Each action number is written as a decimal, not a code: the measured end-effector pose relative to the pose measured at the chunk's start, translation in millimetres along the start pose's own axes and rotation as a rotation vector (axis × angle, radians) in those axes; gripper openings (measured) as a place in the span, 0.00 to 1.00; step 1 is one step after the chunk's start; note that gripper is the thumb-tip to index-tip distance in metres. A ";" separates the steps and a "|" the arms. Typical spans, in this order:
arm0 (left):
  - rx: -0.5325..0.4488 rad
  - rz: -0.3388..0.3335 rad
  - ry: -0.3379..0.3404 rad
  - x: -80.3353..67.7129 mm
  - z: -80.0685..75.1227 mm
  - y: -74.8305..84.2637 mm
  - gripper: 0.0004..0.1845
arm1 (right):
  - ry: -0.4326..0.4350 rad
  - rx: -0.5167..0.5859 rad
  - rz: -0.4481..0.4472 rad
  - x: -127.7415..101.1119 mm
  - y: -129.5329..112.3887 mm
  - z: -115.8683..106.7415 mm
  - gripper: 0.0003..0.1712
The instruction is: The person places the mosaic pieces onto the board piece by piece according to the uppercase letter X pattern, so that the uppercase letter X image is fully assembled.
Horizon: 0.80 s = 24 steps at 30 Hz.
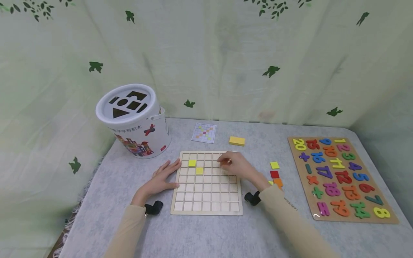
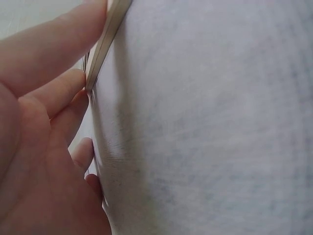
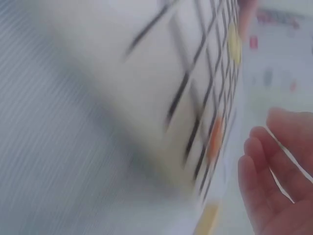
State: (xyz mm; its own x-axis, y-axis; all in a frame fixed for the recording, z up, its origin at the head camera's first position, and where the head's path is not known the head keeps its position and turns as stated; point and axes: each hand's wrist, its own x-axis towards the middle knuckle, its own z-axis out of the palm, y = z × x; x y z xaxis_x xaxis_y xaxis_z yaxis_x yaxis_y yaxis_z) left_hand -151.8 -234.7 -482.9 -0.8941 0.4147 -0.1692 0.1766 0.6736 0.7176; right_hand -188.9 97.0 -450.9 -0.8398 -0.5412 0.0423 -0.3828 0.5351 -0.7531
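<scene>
A wooden grid board (image 1: 206, 200) lies in the middle of the grey table. Two yellow tiles (image 1: 192, 163) (image 1: 199, 170) sit in cells near its top left. My left hand (image 1: 162, 176) rests flat on the table with straight fingers (image 2: 54, 44) touching the board's left edge (image 2: 105, 39). My right hand (image 1: 233, 163) hovers over the board's upper right, by a small orange tile (image 1: 223, 163). In the blurred right wrist view the orange tile (image 3: 215, 134) lies in a cell, and my relaxed fingers (image 3: 279, 166) are apart from it and hold nothing.
A white shape-sorter bucket (image 1: 133, 120) stands at the back left. A pattern card (image 1: 204, 133) and a yellow tile stack (image 1: 237, 141) lie behind the board. Loose yellow (image 1: 274, 165), red (image 1: 274, 174) and orange (image 1: 278, 182) tiles lie to its right, then a number puzzle (image 1: 342, 179).
</scene>
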 end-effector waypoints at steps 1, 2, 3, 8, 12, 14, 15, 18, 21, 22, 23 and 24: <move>0.000 -0.001 0.000 0.0 0.2 -0.2 0.45 | 0.018 0.007 0.013 -6.4 5.4 -6.7 0.12; 0.001 -0.003 0.000 -0.1 0.3 -0.3 0.45 | 0.035 0.006 0.028 -13.2 11.3 -13.2 0.12; 0.003 -0.006 -0.001 -0.2 0.4 -0.3 0.45 | 0.055 0.010 0.048 -20.2 16.9 -19.3 0.12; -0.002 -0.007 -0.008 -1.3 0.0 0.3 0.45 | 0.119 -0.028 0.113 -53.5 44.1 -40.4 0.11; -0.007 -0.001 -0.009 -1.7 -0.3 0.1 0.45 | 0.108 -0.035 0.154 -72.5 56.1 -46.8 0.10; -0.007 0.005 -0.008 -1.5 0.0 -0.3 0.45 | 0.083 -0.035 0.166 -79.4 58.6 -47.4 0.09; -0.008 0.004 -0.006 -1.6 0.0 -0.4 0.45 | 0.066 -0.034 0.169 -82.3 59.1 -47.3 0.09; -0.007 0.009 -0.001 -1.3 0.4 -1.0 0.45 | 0.021 -0.047 0.148 -88.9 59.9 -45.4 0.11; -0.006 0.004 0.002 -1.7 0.4 -0.7 0.45 | 0.001 -0.088 0.106 -91.1 60.6 -41.9 0.14; -0.006 0.002 0.001 -1.7 0.4 -0.7 0.45 | 0.002 -0.110 0.090 -91.2 61.2 -40.8 0.15; -0.006 -0.002 0.000 -1.8 0.4 -0.3 0.45 | 0.004 -0.130 0.083 -90.7 61.3 -39.6 0.16; -0.008 -0.003 0.000 -1.8 0.4 -0.2 0.45 | 0.006 -0.151 0.076 -89.9 61.5 -38.8 0.16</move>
State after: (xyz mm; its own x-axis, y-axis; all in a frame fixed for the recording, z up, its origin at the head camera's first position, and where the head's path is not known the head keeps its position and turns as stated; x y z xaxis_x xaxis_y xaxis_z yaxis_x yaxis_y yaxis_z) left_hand -150.1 -235.3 -483.0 -0.8944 0.4130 -0.1716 0.1708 0.6700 0.7225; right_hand -151.8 203.6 -475.5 -0.8706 -0.4919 -0.0073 -0.3709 0.6659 -0.6473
